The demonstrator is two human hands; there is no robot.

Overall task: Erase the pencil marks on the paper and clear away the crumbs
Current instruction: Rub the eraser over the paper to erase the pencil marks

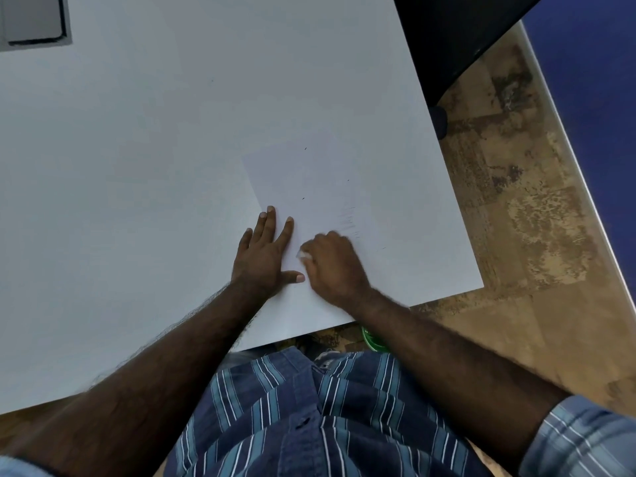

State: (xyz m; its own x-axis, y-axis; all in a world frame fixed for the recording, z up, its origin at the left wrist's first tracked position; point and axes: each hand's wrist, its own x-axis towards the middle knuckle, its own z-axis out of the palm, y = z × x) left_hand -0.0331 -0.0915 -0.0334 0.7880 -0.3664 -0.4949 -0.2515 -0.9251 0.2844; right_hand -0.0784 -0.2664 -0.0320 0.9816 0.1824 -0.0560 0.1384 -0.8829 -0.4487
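Your two hands crowd the near edge of the paper [309, 180]: the left hand [265, 251] lies flat on its left border, the right hand [332, 261] just beside it, curled on a white eraser [303, 254]. Beyond your fingertips the sheet lies open, dotted only by a few dark crumbs [305, 149]. The white table [137, 149] spreads bare to your left. A grey panel [32, 18] occupies the far-left corner; a black object [447, 36] overhangs the far-right corner.
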